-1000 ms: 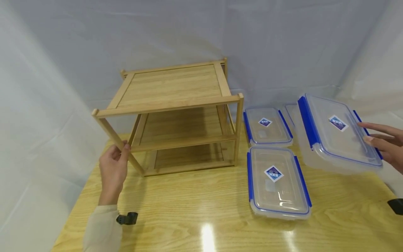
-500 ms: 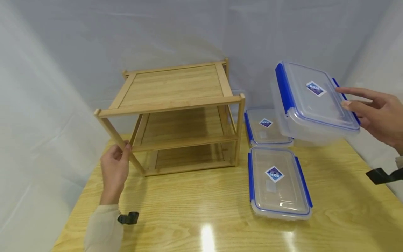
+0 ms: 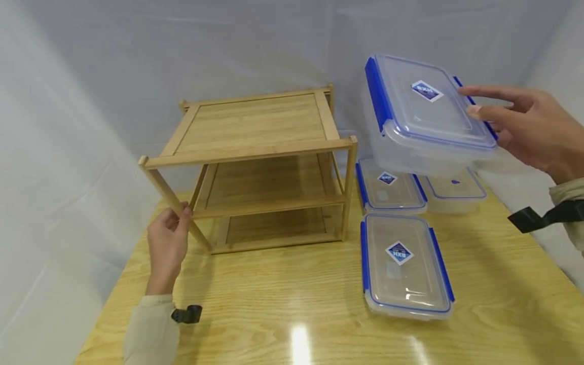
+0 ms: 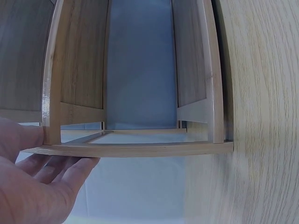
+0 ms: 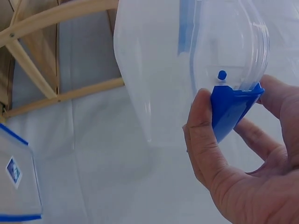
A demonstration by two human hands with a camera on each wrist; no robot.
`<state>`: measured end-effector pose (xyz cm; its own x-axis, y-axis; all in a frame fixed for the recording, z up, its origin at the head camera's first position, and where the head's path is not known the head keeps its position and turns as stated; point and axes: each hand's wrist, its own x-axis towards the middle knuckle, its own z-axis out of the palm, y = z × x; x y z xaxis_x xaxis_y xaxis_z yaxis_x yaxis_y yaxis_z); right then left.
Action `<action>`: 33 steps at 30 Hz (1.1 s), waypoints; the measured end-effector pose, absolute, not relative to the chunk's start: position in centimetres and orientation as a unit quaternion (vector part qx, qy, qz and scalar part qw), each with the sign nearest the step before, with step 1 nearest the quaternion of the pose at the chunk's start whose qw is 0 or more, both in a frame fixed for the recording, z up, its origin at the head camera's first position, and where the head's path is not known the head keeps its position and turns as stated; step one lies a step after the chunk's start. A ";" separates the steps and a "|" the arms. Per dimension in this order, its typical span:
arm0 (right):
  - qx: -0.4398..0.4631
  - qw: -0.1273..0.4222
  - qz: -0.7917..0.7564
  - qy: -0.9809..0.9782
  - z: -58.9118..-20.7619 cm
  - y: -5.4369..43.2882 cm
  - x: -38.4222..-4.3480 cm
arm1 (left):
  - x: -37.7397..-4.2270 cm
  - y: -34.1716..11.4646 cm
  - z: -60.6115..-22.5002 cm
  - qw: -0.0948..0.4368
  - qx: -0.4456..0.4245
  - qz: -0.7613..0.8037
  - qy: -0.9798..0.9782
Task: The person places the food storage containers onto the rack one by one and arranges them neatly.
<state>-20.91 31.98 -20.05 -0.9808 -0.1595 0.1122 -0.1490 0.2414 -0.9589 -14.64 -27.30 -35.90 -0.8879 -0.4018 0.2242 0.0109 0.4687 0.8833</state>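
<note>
My left hand point(image 3: 167, 243) grips the front left post of a three-tier wooden shelf rack point(image 3: 255, 129), level with the middle shelf. In the left wrist view the thumb lies on one side of that post and the fingers on the other. Raised at the right, my right hand point(image 3: 534, 124) holds a clear food container point(image 3: 429, 111) with blue side clips by its right edge. This container is tilted, up near the height of the rack's top shelf. In the right wrist view, thumb and fingers pinch it around one blue clip point(image 5: 229, 112).
Two lidded containers with blue clips stand on the wooden table point(image 3: 274, 299) right of the rack: a front one point(image 3: 406, 274) and a back one point(image 3: 388, 192). Another clear container point(image 3: 456, 195) sits beside the back one. White sheeting point(image 3: 255, 45) hangs behind and at both sides.
My right hand has lifted its container up and to the left, uncovering the clear container at the back right. My left hand keeps its grip on the rack's post.
</note>
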 end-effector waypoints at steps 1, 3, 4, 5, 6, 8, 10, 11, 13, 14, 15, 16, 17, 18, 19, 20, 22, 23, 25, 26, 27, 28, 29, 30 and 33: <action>-0.101 0.007 -0.607 0.788 -19.7 31.5 -21.1 | -14.7 -27.3 -35.9 0.204 0.118 -0.503 -0.832; -0.107 0.013 -0.608 0.787 -19.0 30.7 -21.4 | -14.7 -27.2 -35.9 0.202 0.118 -0.507 -0.830; -0.109 0.018 -0.612 0.783 -18.6 30.2 -21.6 | -14.7 -27.2 -35.9 0.201 0.118 -0.507 -0.830; -0.112 0.019 -0.610 0.785 -18.2 29.8 -21.8 | -14.7 -27.2 -36.0 0.201 0.119 -0.508 -0.829; -0.115 0.023 -0.609 0.785 -17.9 29.3 -21.9 | -14.7 -27.2 -36.0 0.201 0.118 -0.509 -0.828; -0.115 0.030 -0.611 0.782 -17.2 28.5 -22.2 | -14.8 -27.2 -36.1 0.202 0.118 -0.509 -0.829; -0.113 0.034 -0.606 0.787 -16.6 27.5 -22.4 | -14.8 -27.2 -36.1 0.203 0.119 -0.507 -0.829; -0.114 0.035 -0.599 0.792 -16.3 27.1 -22.6 | -14.9 -27.2 -36.2 0.204 0.118 -0.506 -0.830; -0.114 0.045 -0.595 0.794 -15.7 26.1 -22.8 | -14.9 -27.2 -36.2 0.205 0.117 -0.505 -0.830; -0.118 0.050 -0.590 0.797 -15.5 25.6 -23.0 | -14.9 -27.2 -36.2 0.206 0.117 -0.505 -0.830; -0.122 0.055 -0.591 0.795 -15.2 25.1 -23.1 | -14.9 -27.3 -36.2 0.207 0.117 -0.505 -0.830; -0.124 0.061 -0.596 0.791 -15.0 24.6 -23.3 | -14.9 -27.3 -36.2 0.207 0.116 -0.506 -0.829; -0.128 0.064 -0.596 0.791 -14.8 24.1 -23.5 | -14.9 -27.3 -36.2 0.207 0.116 -0.506 -0.829; -0.131 0.067 -0.600 0.787 -14.6 23.6 -23.6 | -15.0 -27.3 -36.2 0.206 0.117 -0.506 -0.829; -0.133 0.067 -0.600 0.786 -14.5 23.0 -23.8 | -15.0 -27.3 -36.2 0.205 0.117 -0.505 -0.830; -0.136 0.068 -0.603 0.783 -14.4 22.5 -23.9 | -15.0 -27.4 -36.2 0.204 0.117 -0.506 -0.830; -0.139 0.070 -0.607 0.779 -14.3 21.4 -24.2 | -15.0 -27.4 -36.3 0.201 0.117 -0.507 -0.830; -0.141 0.070 -0.607 0.779 -14.3 20.9 -24.3 | -15.0 -27.4 -36.4 0.201 0.118 -0.506 -0.831; -0.140 0.074 -0.612 0.775 -14.2 19.9 -24.5 | -15.0 -27.4 -36.5 0.200 0.118 -0.506 -0.831; -0.140 0.076 -0.613 0.774 -14.1 19.4 -24.5 | -15.0 -27.4 -36.6 0.200 0.118 -0.507 -0.830; -0.138 0.079 -0.613 0.774 -14.1 19.0 -24.5 | -15.0 -27.4 -36.6 0.200 0.117 -0.506 -0.831; -0.137 0.080 -0.613 0.774 -14.1 18.5 -24.5 | -15.0 -27.4 -36.7 0.201 0.116 -0.505 -0.831; -0.138 0.082 -0.611 0.775 -14.0 18.0 -24.6 | -15.0 -27.4 -36.8 0.201 0.116 -0.504 -0.832; -0.138 0.084 -0.610 0.776 -13.9 17.6 -24.6 | -15.0 -27.5 -36.8 0.200 0.115 -0.504 -0.832; -0.143 0.089 -0.604 0.779 -13.7 16.2 -24.8 | -15.0 -27.6 -36.8 0.201 0.113 -0.502 -0.833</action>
<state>-24.76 16.23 -13.66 -0.9434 -0.3300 0.0335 -0.1148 0.2299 -0.9664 -14.99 -27.55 -36.85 -0.8937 -0.3899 0.2221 0.0144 0.4696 0.8827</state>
